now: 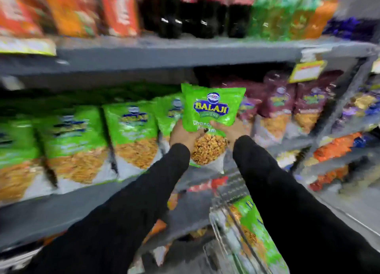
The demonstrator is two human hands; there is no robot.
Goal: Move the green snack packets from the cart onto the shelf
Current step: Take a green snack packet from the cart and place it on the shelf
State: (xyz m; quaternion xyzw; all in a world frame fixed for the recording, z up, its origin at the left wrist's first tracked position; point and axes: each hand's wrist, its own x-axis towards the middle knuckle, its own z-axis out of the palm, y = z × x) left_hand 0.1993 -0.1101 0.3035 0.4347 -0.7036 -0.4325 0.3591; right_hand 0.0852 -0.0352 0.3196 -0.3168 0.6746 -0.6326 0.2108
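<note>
I hold a green snack packet (211, 113) upright in front of the middle shelf (67, 210). My left hand (183, 134) grips its lower left side and my right hand (232, 130) grips its lower right. Both arms wear black sleeves. On the shelf to the left stand several matching green packets (131, 133), side by side. Below my right arm, another green packet (253, 228) lies in the wire cart (226, 193). The image is blurred by motion.
Maroon packets (285, 105) stand right of the held packet. The upper shelf (164, 53) carries dark cola bottles (197, 10), green bottles (273, 16) and orange packets (70, 8). A yellow price tag (306, 71) hangs from its edge. Orange packets (335, 146) fill lower right shelves.
</note>
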